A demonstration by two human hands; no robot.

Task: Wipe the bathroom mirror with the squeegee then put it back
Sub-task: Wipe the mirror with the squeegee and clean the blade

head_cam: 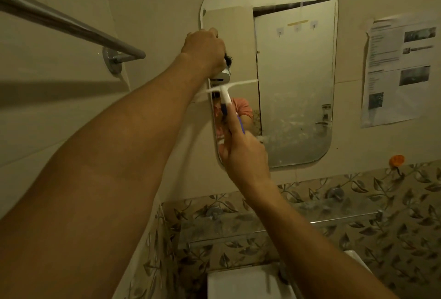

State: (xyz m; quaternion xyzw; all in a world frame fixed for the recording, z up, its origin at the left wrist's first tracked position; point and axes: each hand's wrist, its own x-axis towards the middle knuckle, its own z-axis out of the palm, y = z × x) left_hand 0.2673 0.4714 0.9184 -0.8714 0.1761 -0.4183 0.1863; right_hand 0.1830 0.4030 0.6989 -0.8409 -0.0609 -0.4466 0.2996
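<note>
Your right hand (245, 155) has its grip wrapped tight around the lower end of the squeegee (225, 94), fingers pressed together on the purple and white handle. Above that grip the handle runs up and slightly left to the white blade bar, which lies almost level across the left part of the bathroom mirror (293, 72); the bar's left tip reaches past the mirror's left edge onto the wall. The blade looks blurred, so you cannot tell whether it presses flat on the glass.

Your left hand (205, 48) sits above the squeegee's blade, closed into a fist at the mirror's left edge, knuckles toward you. It seems to clasp the rim, but its fingertips are hidden, so what it pinches cannot be told.

To the right of your right-hand grip, the lower right area of the mirror shows cloudy smears. Below that grip, a glass shelf (286, 222) runs along the leaf-patterned tiles, and a white cistern (250, 282) stands under it. Far to the right of both grips a printed paper sheet (398, 72) is stuck to the wall, with an orange hook (396, 160) beneath it. Left of your left-hand grip, a metal towel rail (71, 24) crosses the wall.
</note>
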